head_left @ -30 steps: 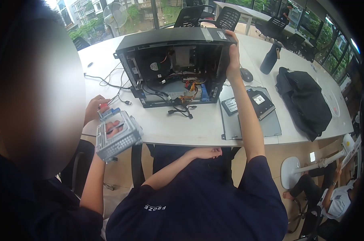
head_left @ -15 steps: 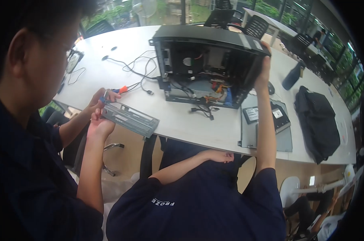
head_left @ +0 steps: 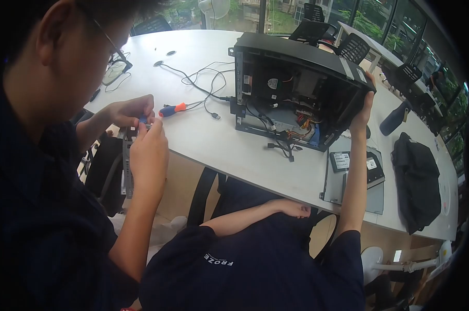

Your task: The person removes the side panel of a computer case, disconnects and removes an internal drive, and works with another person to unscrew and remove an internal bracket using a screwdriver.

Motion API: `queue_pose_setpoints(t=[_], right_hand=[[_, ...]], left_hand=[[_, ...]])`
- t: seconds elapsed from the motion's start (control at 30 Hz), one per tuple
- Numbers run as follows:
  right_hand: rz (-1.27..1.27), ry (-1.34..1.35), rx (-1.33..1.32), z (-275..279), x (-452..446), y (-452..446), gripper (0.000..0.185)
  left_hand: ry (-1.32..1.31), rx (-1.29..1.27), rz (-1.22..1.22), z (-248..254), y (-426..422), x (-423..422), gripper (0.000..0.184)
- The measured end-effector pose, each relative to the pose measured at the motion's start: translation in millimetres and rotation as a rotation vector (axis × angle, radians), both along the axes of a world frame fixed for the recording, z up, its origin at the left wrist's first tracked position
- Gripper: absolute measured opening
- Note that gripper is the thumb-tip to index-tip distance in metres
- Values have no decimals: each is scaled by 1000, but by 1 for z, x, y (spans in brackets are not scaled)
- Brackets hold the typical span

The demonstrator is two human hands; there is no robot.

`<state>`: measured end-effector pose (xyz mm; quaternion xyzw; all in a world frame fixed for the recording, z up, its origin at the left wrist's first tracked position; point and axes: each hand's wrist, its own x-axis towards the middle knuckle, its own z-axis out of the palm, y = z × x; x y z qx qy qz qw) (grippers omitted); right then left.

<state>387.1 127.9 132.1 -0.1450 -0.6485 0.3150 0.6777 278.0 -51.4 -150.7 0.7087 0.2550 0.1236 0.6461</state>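
Note:
A black desktop computer case [head_left: 296, 54] stands on the table with its side open, showing a fan, wires and boards inside. My right hand [head_left: 363, 111] grips the case's right end, fingers around its upper edge. Below the table's front edge, my left hand [head_left: 295, 208] rests before my body, fingers curled with nothing visible in them. On the left, a co-worker's hands [head_left: 146, 140] hold a grey metal bracket [head_left: 126, 171] with a blue part at its top. Loose black connectors [head_left: 283, 149] hang out of the case front.
A screwdriver [head_left: 173, 109] with an orange and blue handle lies by cables [head_left: 195, 85] on the white table [head_left: 219, 150]. To the right are a metal side panel [head_left: 371, 205] bearing drives [head_left: 375, 168], a dark bottle [head_left: 394, 120] and a black bag [head_left: 416, 181].
The co-worker has swung the bracket from level to upright and drawn it closer. The screwdriver has left their hand and lies on the table. My view has shifted; my hands keep their places.

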Motion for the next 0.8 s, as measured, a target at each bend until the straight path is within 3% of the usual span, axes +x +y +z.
queue_pose_setpoints(t=[0.8], right_hand=[[-8,20,19,2,-3,-2,64]], left_hand=[[-29,-14,7,-4,0,2,29]])
